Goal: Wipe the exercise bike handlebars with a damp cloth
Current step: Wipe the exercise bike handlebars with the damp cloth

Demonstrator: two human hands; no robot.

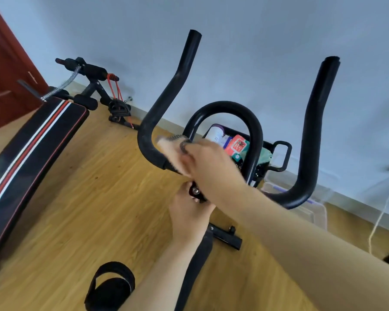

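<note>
At the far left a padded bench (32, 140) with red and white stripes lies on the wooden floor (88, 209), with a spring exerciser (92, 72) near the wall behind it. Next comes the left handlebar (166, 95), a black foam-covered tube rising from a low bend. Just right of that bend the cloth (173, 153), pale and blurred, is pressed against the bar where the foam ends. The right hand (202, 160) reaches across and its fingers are closed around the cloth, bunching it onto the tube. Below, the left hand (189, 212) is curled around the stem clamp (197, 191), apparently steadying the frame. Further right are the centre loop (234, 108), a basket of items (236, 147) behind it, and the right handlebar (314, 122).

The cloth looks soft and limp, so it probably works best wrapped round the tube and slid along. The bars look rigid; the foam likely drags when damp, so a firm encircling grip suits.
</note>
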